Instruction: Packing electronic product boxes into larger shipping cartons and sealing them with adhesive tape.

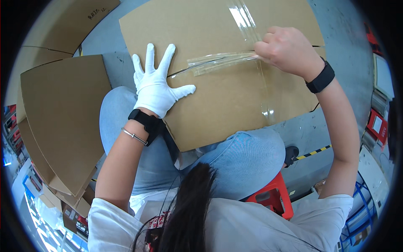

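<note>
A large brown cardboard carton [218, 101] lies in front of me against my knees, with a seam running between its flaps. My left hand [155, 90], in a white glove, presses flat on its left side with the fingers spread. A wrinkled strip of clear packing tape [222, 61] lies along the seam. Its right end goes up to my bare right hand [282, 52], which is closed in a fist around it. Another band of clear tape [242, 21] crosses the carton from the far edge down to the near edge.
More cardboard cartons [63, 122] stand at my left. A red plastic stool [275, 197] is beneath me. Yellow-and-black floor tape [312, 152] runs beside my shoe [291, 155]. At the right are a red box [377, 126] and a blue metal frame [357, 210].
</note>
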Tool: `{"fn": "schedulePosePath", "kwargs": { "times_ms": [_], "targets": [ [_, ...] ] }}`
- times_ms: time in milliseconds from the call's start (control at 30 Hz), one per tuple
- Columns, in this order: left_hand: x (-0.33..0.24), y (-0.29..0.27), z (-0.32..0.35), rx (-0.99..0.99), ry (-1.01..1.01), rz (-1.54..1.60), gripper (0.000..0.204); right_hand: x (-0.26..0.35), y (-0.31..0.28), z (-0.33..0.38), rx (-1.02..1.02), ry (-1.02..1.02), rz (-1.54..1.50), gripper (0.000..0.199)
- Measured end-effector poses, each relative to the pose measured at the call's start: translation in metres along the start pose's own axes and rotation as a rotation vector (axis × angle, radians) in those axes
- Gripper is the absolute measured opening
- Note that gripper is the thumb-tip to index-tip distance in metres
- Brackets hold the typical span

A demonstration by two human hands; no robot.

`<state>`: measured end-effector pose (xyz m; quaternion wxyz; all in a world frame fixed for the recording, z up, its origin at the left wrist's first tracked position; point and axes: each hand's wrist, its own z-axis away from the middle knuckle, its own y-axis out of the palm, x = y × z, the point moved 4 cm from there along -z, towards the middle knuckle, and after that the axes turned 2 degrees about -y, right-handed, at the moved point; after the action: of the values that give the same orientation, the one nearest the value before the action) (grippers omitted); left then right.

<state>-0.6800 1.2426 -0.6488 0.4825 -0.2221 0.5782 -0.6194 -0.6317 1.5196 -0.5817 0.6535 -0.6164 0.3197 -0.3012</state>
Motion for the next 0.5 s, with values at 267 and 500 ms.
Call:
{"fn": "schedulePosePath", "kwargs": {
  "times_ms": [267, 500],
  "targets": [
    [-0.002, 0.001, -0.002, -0.018, -0.01, 0.019, 0.104, -0.003, -0.016, 0.001, -0.025, -0.057, 0.041, 0.03],
    [-0.001, -0.006, -0.001, -0.032, -0.008, 0.034, 0.104, 0.006, -0.047, -0.003, -0.014, -0.115, 0.074, 0.029]
  ]
}}
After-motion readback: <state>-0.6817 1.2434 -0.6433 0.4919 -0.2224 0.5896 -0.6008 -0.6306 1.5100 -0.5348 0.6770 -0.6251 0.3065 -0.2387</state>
